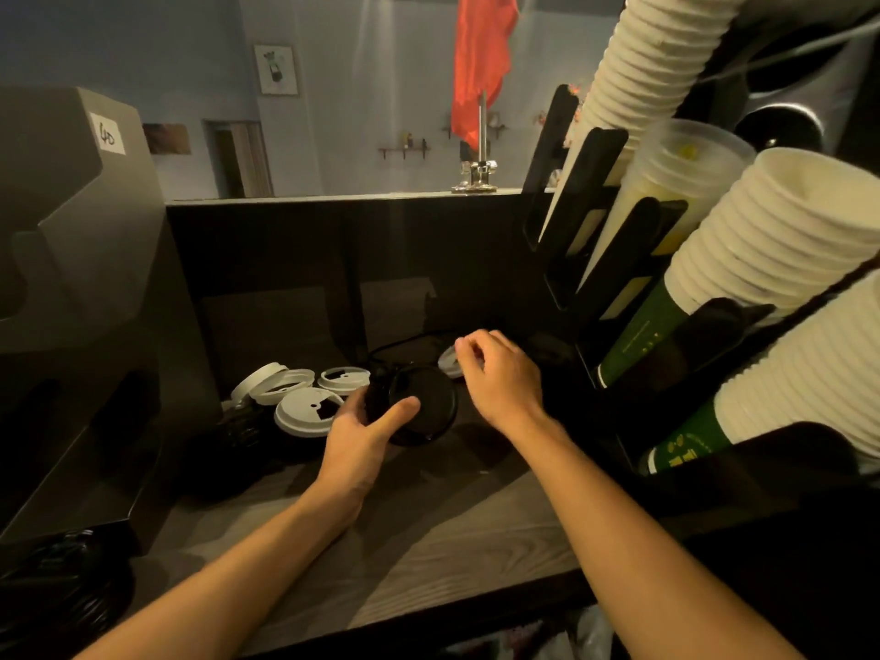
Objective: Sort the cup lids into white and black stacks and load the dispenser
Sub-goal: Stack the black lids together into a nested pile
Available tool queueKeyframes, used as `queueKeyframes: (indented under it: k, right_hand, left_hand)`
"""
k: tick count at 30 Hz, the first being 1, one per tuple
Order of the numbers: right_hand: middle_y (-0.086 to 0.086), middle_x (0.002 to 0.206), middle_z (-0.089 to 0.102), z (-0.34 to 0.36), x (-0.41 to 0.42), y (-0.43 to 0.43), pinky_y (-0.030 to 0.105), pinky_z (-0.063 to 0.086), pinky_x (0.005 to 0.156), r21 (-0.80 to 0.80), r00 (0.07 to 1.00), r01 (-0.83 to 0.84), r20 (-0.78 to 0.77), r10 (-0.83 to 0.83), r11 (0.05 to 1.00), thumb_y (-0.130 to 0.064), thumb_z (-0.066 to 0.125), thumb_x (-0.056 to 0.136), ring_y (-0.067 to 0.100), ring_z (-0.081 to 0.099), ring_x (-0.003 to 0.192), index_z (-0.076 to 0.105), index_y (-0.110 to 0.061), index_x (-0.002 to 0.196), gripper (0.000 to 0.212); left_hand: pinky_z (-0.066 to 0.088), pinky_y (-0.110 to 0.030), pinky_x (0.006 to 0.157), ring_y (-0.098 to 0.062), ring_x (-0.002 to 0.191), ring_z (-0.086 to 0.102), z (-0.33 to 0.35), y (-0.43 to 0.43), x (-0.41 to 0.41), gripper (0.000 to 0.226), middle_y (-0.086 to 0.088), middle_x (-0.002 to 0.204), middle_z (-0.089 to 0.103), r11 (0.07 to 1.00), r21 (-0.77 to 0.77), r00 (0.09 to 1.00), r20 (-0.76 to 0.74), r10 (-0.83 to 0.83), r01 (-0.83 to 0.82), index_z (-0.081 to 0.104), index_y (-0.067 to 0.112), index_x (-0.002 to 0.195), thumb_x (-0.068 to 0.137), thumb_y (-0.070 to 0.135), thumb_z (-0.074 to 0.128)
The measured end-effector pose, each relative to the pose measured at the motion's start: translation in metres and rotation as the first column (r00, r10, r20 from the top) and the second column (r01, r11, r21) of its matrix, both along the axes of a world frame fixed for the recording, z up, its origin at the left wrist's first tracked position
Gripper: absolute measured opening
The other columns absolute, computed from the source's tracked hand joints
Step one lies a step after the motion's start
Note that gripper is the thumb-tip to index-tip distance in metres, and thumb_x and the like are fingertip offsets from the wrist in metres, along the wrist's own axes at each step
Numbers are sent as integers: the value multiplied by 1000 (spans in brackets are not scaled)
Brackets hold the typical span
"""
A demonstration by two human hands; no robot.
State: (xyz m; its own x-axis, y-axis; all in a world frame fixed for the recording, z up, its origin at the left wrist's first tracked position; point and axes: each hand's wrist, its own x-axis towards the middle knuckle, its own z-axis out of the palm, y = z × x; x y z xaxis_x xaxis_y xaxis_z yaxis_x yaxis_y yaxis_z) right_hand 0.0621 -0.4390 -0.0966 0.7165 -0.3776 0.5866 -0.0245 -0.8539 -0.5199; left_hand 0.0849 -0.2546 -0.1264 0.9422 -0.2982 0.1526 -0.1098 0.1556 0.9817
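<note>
The grey box (pixel 81 221) bears a handwritten label (pixel 108 134), hardly legible. The left hand (pixel 362 435) grips the black lids (pixel 424 402). Just beside them, the right hand (pixel 497 373) curls over a white lid (pixel 447 363) — whether it grips it cannot be told.

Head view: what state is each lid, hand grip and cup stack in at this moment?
Left-hand grip: holds the stack of black plastic lids, thumb across it.
Right-hand grip: fingers curled over a round white plastic lid; contact unclear.
Four loose white plastic lids: unstacked on the wooden counter, leftmost tilted.
White paper cup stacks: loaded in the black cup rack, leaning.
</note>
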Motion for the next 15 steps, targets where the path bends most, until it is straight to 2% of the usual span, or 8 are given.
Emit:
queueKeyframes:
  k: [2,3,6,7,8,11,13,15]
  right_hand:
    - [6,124,57,-8,-2,-13,39,44,92,-203,981,157,-78,-175,966,-35,51,101,27,51,118,60,-19,120,27]
    - [7,132,53,-14,-3,-16,39,42,98,-260,961,189,-151,-233,947,-34,54,99,29,46,124,55,-19,130,34]
    - [12,149,38,-33,0,-22,43,34,111,-236,854,151,-458,-247,960,-30,66,93,34,34,138,33,-21,150,67]
    - [13,152,36,-38,2,-23,44,32,113,-220,825,136,-515,-234,966,-29,67,93,34,32,141,29,-22,152,70]
    - [13,152,37,-41,5,-24,44,31,113,-232,820,123,-524,-230,965,-27,64,95,34,33,141,30,-23,152,67]
    - [10,145,49,-35,6,-23,43,38,107,-326,887,87,-404,-223,941,-16,58,97,32,45,134,38,-22,149,56]
    - [8,139,57,-30,6,-20,41,44,98,-281,920,46,-361,-150,959,-14,58,97,32,54,126,47,-25,144,50]
    - [6,125,65,-26,7,-16,41,48,85,-174,928,21,-364,-84,985,-26,63,95,33,61,114,56,-30,129,35]
  left_hand:
    - [54,-42,102,-14,106,70,4,-13,-1,28,10,107,74,999,35,999,36,16,-17,63,35,105,85,25,81]
    - [54,-40,101,-13,106,69,4,-20,0,28,12,108,72,998,54,997,61,36,-40,62,34,106,86,30,80]
    - [51,-34,97,-15,112,63,1,-34,-1,47,11,115,65,983,156,987,140,75,-97,56,30,130,89,44,75]
    - [51,-36,100,-16,114,61,-2,-36,0,52,8,118,64,978,181,985,155,78,-106,54,29,135,90,47,73]
    - [50,-39,103,-17,115,61,-5,-37,2,52,7,119,64,975,188,982,165,87,-118,54,29,135,90,48,73]
    - [51,-45,105,-18,113,64,-7,-31,12,44,5,116,66,971,184,975,186,120,-155,55,34,126,89,48,74]
    - [53,-46,102,-17,111,65,-5,-26,17,51,6,117,68,969,177,972,190,140,-174,56,30,129,87,51,75]
    - [54,-47,102,-15,108,67,-3,-23,21,50,8,114,70,972,152,973,172,151,-178,58,28,129,88,50,75]
